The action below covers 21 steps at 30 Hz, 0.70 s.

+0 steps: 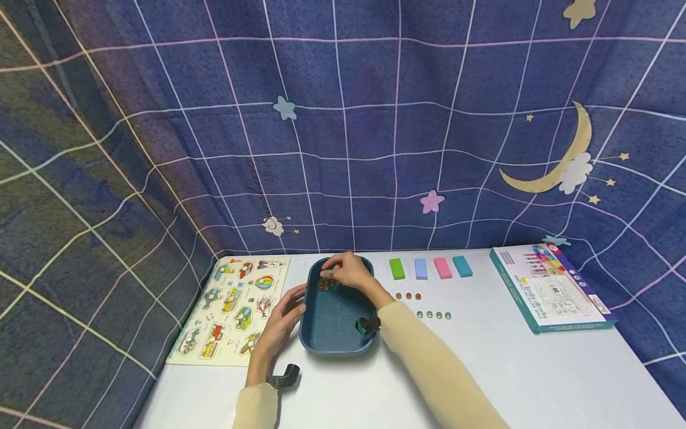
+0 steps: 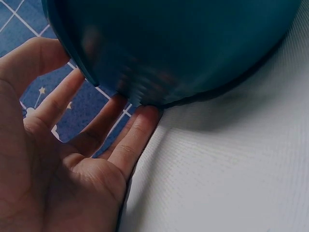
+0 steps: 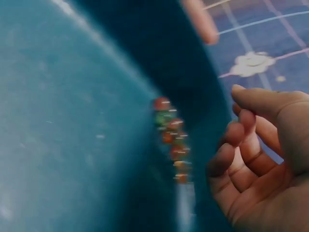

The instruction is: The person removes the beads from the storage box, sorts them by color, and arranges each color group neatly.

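Note:
A dark teal plastic basin (image 1: 334, 322) stands on the white table. My left hand (image 1: 282, 322) is at its left side, and in the left wrist view the fairly straight fingers (image 2: 133, 133) touch the outer wall with the thumb by the rim. Small shiny red and green beads (image 3: 173, 130) lie clustered in the basin's far left corner. Over that corner is my right hand (image 1: 349, 271), loosely curled close to the beads. In the right wrist view the right hand (image 3: 268, 154) shows a gap between thumb and fingers, with no bead visible there.
Right of the basin are a row of three reddish beads (image 1: 408, 296) and a row of several green ones (image 1: 430, 314). Behind them stand green (image 1: 397, 269), light blue (image 1: 421, 269), pink (image 1: 443, 268) and teal (image 1: 462, 266) blocks. A picture puzzle board (image 1: 222, 316) lies left, a flat box (image 1: 552, 289) right.

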{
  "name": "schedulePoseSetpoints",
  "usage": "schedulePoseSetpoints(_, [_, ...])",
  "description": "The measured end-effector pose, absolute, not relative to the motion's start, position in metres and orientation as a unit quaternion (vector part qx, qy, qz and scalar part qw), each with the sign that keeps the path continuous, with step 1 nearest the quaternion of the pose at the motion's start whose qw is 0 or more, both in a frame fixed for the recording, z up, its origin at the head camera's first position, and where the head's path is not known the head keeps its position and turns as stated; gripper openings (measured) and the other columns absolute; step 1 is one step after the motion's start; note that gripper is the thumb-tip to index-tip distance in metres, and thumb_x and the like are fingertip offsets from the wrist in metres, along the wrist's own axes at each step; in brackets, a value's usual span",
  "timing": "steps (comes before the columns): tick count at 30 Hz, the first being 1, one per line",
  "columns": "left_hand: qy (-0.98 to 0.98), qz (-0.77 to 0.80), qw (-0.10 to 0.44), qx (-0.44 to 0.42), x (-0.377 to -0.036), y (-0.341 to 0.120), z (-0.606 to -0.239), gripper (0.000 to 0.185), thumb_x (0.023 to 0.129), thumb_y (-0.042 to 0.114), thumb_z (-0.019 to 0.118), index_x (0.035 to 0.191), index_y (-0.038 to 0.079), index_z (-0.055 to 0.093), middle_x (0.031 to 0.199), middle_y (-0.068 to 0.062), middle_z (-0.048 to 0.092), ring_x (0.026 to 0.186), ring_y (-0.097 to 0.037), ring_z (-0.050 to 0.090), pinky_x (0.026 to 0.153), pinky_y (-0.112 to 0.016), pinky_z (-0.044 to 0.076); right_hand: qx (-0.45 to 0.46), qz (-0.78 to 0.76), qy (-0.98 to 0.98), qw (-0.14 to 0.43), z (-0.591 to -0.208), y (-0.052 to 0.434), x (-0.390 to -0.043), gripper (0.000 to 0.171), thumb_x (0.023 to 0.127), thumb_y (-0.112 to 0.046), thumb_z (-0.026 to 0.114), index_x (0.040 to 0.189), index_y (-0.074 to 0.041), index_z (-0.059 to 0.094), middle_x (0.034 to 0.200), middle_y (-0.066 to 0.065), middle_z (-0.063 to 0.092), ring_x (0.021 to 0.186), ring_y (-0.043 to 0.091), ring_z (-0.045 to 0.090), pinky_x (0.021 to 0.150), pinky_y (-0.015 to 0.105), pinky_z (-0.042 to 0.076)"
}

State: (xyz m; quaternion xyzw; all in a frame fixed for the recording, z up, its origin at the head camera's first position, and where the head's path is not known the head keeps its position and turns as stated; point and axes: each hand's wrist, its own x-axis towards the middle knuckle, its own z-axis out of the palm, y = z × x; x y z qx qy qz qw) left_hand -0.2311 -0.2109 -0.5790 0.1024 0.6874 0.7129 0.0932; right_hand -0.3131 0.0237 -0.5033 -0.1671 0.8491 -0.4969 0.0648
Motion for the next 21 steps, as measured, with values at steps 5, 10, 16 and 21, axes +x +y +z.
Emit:
schedulePoseSetpoints(5, [0.687,0.713,0.095,0.104,-0.23,-0.212,-0.578,0.058,0.106,0.013,0.058,0.161,0.01,0.041,0.167,-0.02,0.039,0.143,-0.021,0.048,0.112,-0.021,0.05,-0.164,-0.43,0.884,0.087,-0.52,0.015,-0.313,0.014,0.091,-0.015,0.081,0.103,-0.01,0.084,0.082,0.009,0.08,0.056,0.006,0.058,0.053,0.019,0.045])
schedulePoseSetpoints(10, [0.693,0.708,0.097,0.101,-0.23,-0.212,-0.577,0.058,0.105,0.016,0.059,0.161,0.013,0.042,0.167,-0.018,0.039,0.149,-0.03,0.043,0.115,-0.026,0.048,-0.17,-0.389,0.902,0.079,-0.526,0.012,-0.312,0.013,0.084,-0.014,0.088,0.096,-0.012,0.085,0.093,0.004,0.083,0.065,0.008,0.061,0.058,0.019,0.048])
schedulePoseSetpoints(16, [0.692,0.708,0.097,0.101,-0.231,-0.212,-0.577,0.057,0.106,0.016,0.059,0.161,0.014,0.042,0.167,-0.018,0.04,0.147,-0.029,0.044,0.114,-0.027,0.048,-0.173,-0.379,0.906,0.075,-0.525,0.009,-0.312,0.013,0.083,-0.013,0.089,0.096,-0.012,0.085,0.097,0.005,0.083,0.071,0.009,0.06,0.063,0.019,0.049])
schedulePoseSetpoints(21, [0.688,0.711,0.097,0.107,-0.231,-0.213,-0.578,0.058,0.106,0.014,0.058,0.161,0.011,0.041,0.167,-0.02,0.038,0.142,-0.021,0.048,0.111,-0.022,0.05,-0.188,-0.426,0.882,0.075,-0.515,0.018,-0.318,0.016,0.089,-0.014,0.083,0.104,-0.007,0.084,0.079,0.012,0.079,0.053,0.004,0.058,0.052,0.018,0.047])
